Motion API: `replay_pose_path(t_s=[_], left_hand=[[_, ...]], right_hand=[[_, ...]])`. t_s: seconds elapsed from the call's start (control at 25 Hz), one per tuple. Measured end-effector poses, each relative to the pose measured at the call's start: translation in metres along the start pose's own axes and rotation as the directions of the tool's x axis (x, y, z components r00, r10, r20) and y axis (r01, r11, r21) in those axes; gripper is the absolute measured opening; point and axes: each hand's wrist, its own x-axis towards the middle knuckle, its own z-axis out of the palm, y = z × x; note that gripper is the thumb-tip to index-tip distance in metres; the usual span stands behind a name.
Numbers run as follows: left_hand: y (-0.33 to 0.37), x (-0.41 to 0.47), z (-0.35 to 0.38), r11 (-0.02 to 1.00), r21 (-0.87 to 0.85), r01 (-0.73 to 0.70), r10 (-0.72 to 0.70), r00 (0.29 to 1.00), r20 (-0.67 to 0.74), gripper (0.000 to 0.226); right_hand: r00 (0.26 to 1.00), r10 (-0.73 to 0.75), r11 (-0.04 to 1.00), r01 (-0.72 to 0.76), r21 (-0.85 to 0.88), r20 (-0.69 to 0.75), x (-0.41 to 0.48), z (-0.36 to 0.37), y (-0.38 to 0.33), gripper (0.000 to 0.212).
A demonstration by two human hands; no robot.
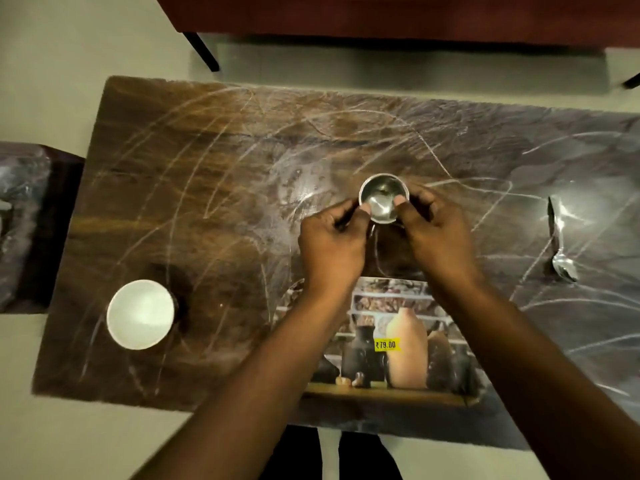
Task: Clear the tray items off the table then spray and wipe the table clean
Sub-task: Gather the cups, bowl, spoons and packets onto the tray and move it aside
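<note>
Head view, looking down on bench point(207, 202): dark wood-grain top, pale scratch and smear marks across most of it.

Far left, off the bench edge: dark seat point(20, 220), surface glossy, only partly in frame.

Near-left corner of bench: white bowl point(140, 314), upright, standing alone, inside looks plain white. Well apart from both hands.

Centre: left hand point(332, 247) reaches in from the near edge. Thumb lies over the left rim of the steel bowl point(383, 199), fingers curled on the outside, so it pinches the rim. Something thin and dark shows under the curled fingers; cannot tell what.

Steel bowl: small, round, shiny, mouth up, held between the two hands at mid-bench, just past the far end of the printed tray point(408, 358). Cannot tell whether it rests on the surface or is lifted clear.

Printed tray: flat, by the near edge, beneath both forearms. It carries a picture of clay pots on shelves and a yellow price sticker point(385, 345).

Right hand point(436, 237): mirrors the left, thumb on the right rim, fingers curled outside, pinching the steel bowl.

Right: spoon point(562, 251) lies flat on the bench, bowl end toward the near side, handle pointing away. Well apart from the right hand.
</note>
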Motion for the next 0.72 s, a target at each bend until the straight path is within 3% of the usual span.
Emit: replay_pose_path(t_s=[0.24, 0.72], left_hand=[[-0.058, -0.102, -0.005, 0.962, -0.208, 0.177, -0.214, 0.962, -0.171, 0.015], [-0.100, -0.135, -0.008, 0.906, -0.343, 0.247, -0.336, 0.914, -0.228, 0.021]], right_hand=[[0.995, 0.093, 0.993, -0.090, -0.080, 0.029, -0.082, -0.025, 0.039, 0.028], [0.989, 0.134, 0.979, -0.123, -0.164, 0.061, -0.114, -0.016, 0.088, 0.031]])
